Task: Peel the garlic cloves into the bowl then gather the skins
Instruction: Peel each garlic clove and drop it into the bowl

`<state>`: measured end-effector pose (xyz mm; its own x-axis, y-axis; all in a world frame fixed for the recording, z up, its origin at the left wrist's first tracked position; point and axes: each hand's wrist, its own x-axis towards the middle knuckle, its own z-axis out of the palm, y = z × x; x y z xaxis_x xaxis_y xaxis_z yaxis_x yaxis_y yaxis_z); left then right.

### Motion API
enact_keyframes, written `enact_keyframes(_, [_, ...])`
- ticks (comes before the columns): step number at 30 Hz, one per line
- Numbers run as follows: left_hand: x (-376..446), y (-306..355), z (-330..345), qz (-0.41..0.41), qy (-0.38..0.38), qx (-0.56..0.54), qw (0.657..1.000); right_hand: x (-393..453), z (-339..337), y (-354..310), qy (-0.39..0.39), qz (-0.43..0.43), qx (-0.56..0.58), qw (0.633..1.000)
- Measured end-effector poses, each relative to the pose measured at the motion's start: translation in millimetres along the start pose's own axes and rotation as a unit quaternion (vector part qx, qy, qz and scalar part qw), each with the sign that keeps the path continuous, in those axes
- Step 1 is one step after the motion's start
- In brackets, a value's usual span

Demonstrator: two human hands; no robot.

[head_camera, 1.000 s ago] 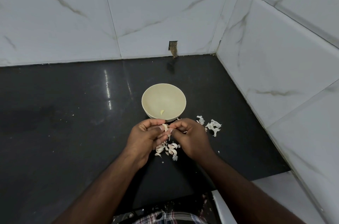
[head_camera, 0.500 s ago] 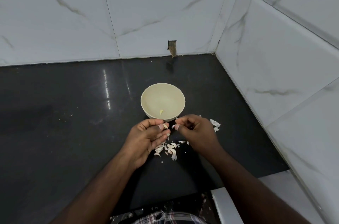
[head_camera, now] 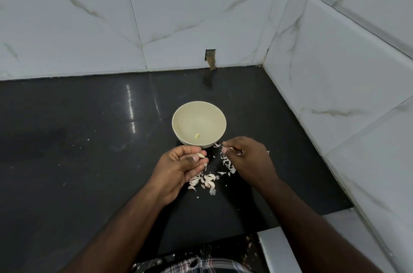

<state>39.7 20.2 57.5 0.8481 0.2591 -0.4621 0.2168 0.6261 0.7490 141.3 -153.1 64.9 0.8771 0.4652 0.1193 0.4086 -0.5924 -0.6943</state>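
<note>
Beside the bowl (head_camera: 199, 126), my left hand (head_camera: 181, 166) pinches a garlic clove (head_camera: 201, 155); right hand (head_camera: 248, 158) pinches a skin scrap (head_camera: 230, 149); risk, I judge: slick clove slips onto the counter (head_camera: 89, 161) among loose skins (head_camera: 204, 181).

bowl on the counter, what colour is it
Pale cream, plain with no pattern; the bowl shows in the head view.

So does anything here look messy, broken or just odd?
Garlic skins lie scattered loose on the black counter beside the bowl, as peeling would leave them. Odder is a small rough hole cut in the wall tile behind, with brownish staining below it.
</note>
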Motion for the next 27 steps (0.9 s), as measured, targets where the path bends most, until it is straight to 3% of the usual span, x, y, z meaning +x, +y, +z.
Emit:
enact_keyframes(5, [0.0,-0.6,-0.7,0.012,0.013,0.027,0.999,-1.5,-0.6,-4.6,0.035,0.014,-0.008,0.999])
enact_keyframes(10, [-0.5,1.2,0.4,0.008,0.03,0.039,0.999,-0.4,3.1,-1.3,0.01,-0.04,-0.035,0.999])
enact_keyframes(23, [0.7,0.8,-0.3,0.014,0.027,0.054,0.998,0.8,1.0,-2.9,0.007,0.015,-0.017,1.0])
enact_keyframes(27, [1.3,0.0,-0.3,0.029,0.022,0.055,0.998,0.4,4.3,-4.3,-0.007,-0.015,0.004,1.0])
